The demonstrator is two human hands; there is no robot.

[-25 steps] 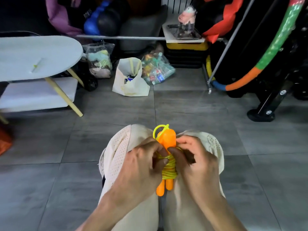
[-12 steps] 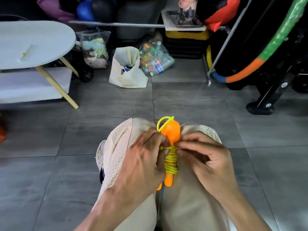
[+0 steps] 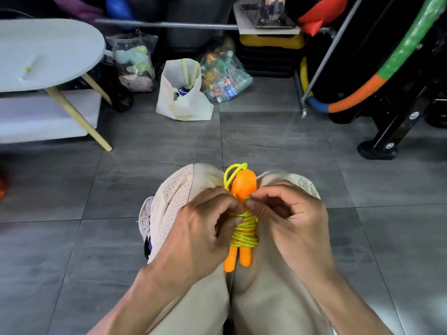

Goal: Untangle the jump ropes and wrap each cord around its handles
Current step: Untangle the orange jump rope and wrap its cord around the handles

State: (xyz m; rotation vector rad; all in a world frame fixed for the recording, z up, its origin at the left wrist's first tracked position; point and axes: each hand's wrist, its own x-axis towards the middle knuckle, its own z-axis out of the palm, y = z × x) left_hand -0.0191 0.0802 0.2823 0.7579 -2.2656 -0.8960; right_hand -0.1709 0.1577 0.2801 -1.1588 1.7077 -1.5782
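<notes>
Both hands are busy on the same bundle, low in the middle of the frame. The left hand (image 3: 203, 228) has its fingers curled around the left side of the orange handles (image 3: 242, 189), and the right hand (image 3: 287, 221) pinches the yellow cord (image 3: 243, 232) between thumb and forefinger right at the top of the wraps. So neither hand is loose; both are closed on the rope. The two handles sit side by side, pointing up the frame, with the cord coiled tight around their middle and a small loop (image 3: 233, 172) sticking out past the top end. The whole thing rests between the person's knees, on beige trousers (image 3: 266, 298).

Farther out it's a gray tiled floor (image 3: 266, 136). A white oval table (image 3: 48, 52) with wooden legs sits upper left, a cream tote bag (image 3: 183, 102) and clear plastic bags (image 3: 225, 78) of stuff at upper center, and a green-and-orange hoop (image 3: 377, 78) leaning on black gear upper right.
</notes>
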